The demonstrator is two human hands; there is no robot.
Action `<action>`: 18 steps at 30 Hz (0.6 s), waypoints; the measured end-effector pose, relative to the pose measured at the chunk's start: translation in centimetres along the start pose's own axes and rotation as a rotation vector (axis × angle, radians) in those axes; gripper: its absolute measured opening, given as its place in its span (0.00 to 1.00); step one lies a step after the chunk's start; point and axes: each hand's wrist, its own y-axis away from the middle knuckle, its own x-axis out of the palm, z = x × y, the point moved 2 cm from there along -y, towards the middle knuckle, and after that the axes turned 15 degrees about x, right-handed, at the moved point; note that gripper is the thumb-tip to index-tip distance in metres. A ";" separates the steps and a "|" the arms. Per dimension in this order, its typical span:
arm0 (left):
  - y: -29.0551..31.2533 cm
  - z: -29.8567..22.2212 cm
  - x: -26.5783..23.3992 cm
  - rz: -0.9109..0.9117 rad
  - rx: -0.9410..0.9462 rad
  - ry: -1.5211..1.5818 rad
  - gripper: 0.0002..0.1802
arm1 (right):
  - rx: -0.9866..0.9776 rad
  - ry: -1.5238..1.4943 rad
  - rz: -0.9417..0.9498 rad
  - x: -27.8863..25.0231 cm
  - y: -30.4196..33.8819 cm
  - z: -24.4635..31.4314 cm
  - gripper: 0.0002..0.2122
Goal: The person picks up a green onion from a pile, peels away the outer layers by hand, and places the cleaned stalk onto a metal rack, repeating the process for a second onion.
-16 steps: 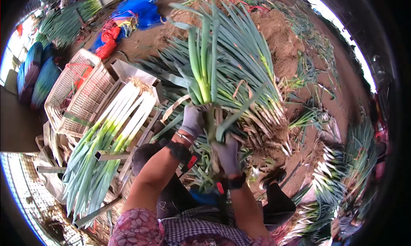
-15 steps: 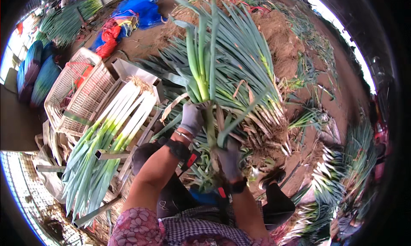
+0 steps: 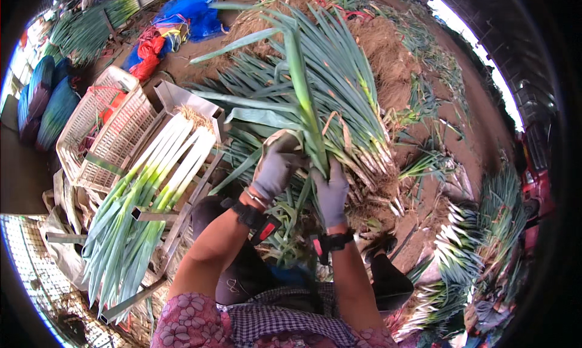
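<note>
Both my hands wear grey gloves and work on one big leek (image 3: 308, 105), its green leaves pointing away from me and fanning to the left. My left hand (image 3: 277, 169) is closed at the left side of its stalk, beside a pale dry leaf. Close by on the right, my right hand (image 3: 332, 193) has its fingers closed on the stalk's lower part. The leek's root end is hidden by the hands. Beyond lies a large pile of untrimmed leeks (image 3: 345, 81) with brown roots. To the left, peeled white leeks (image 3: 173, 160) rest across a metal rack (image 3: 173, 236).
A cream plastic basket (image 3: 112, 130) stands left of the rack, near rolled blue-purple netting bundles (image 3: 57, 108). Blue mesh (image 3: 203, 17) and red cord (image 3: 147, 56) lie farther back. Leek bundles (image 3: 458, 245) lie at right. Leaf scraps (image 3: 285, 227) lie between my legs.
My right hand has moved up from the lower stalk to near my left hand. The leek's leaves now spread farther left, and its top has tilted left.
</note>
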 end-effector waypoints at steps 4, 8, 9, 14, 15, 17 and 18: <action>-1.2 0.1 -0.3 -0.176 -0.387 0.394 0.14 | 0.429 -0.416 0.328 -0.2 -0.9 -1.4 0.18; -0.3 0.7 1.6 -0.438 -0.905 1.072 0.18 | 0.102 -0.050 0.192 0.5 -1.3 0.5 0.21; -0.2 0.8 1.7 -0.429 -0.923 0.972 0.18 | 0.099 -0.008 0.109 0.5 -1.7 1.5 0.21; 0.3 1.3 2.4 -0.461 -0.794 0.936 0.19 | 0.305 -0.448 0.311 1.5 -2.1 1.0 0.18; 0.1 1.0 2.3 -0.462 -0.793 0.935 0.19 | 0.304 -0.448 0.312 1.3 -1.9 0.8 0.18; 0.0 0.4 2.4 -0.437 -0.910 1.032 0.19 | 0.385 -0.664 0.347 0.8 -1.7 0.2 0.18; 0.2 0.5 2.2 -0.398 -0.935 1.008 0.19 | 0.382 -0.684 0.366 0.6 -1.5 0.6 0.18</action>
